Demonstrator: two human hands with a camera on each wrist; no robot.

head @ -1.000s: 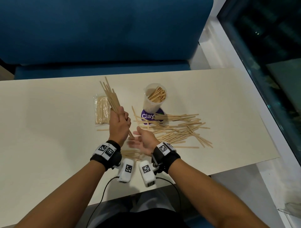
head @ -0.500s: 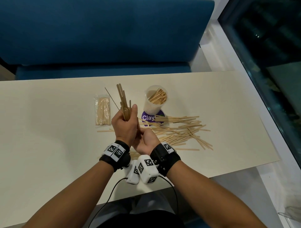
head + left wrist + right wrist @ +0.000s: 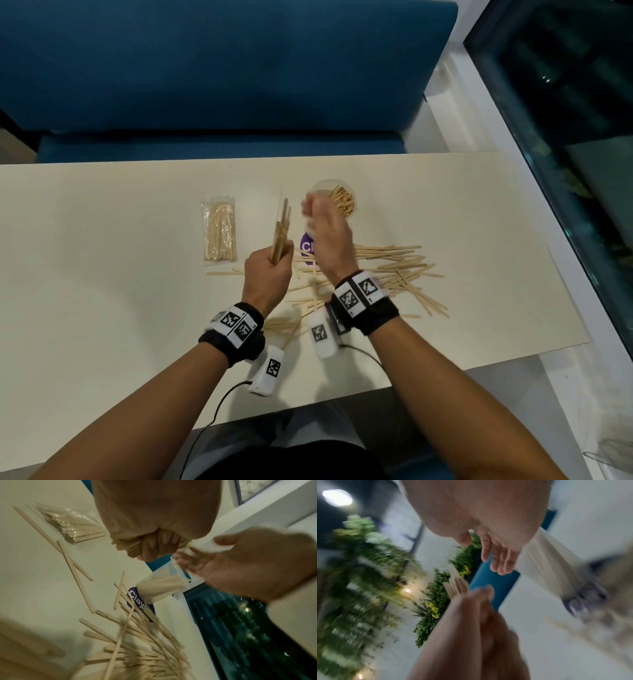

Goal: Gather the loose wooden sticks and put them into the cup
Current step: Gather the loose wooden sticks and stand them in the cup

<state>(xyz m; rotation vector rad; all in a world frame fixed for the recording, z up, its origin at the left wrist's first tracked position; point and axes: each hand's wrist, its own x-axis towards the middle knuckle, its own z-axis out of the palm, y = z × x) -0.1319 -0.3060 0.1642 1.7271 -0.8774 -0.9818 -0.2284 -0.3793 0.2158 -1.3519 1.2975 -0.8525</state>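
Note:
My left hand grips a bundle of wooden sticks, held nearly upright left of the cup; the fist and the stick ends also show in the left wrist view. The clear plastic cup stands at the table's middle with several sticks inside. My right hand, blurred by motion, is beside the cup's near rim with its fingers straight and nothing in them. Whether it touches the cup I cannot tell. Loose sticks lie scattered right of and below the cup.
A sealed clear packet of sticks lies left of my left hand. A purple round sticker sits under the cup's near side. A few more sticks lie near my wrists. A blue bench runs behind the table.
My right hand has left the bundle and moved up and away to the cup. The left hand keeps the bundle, which is now tighter and more upright.

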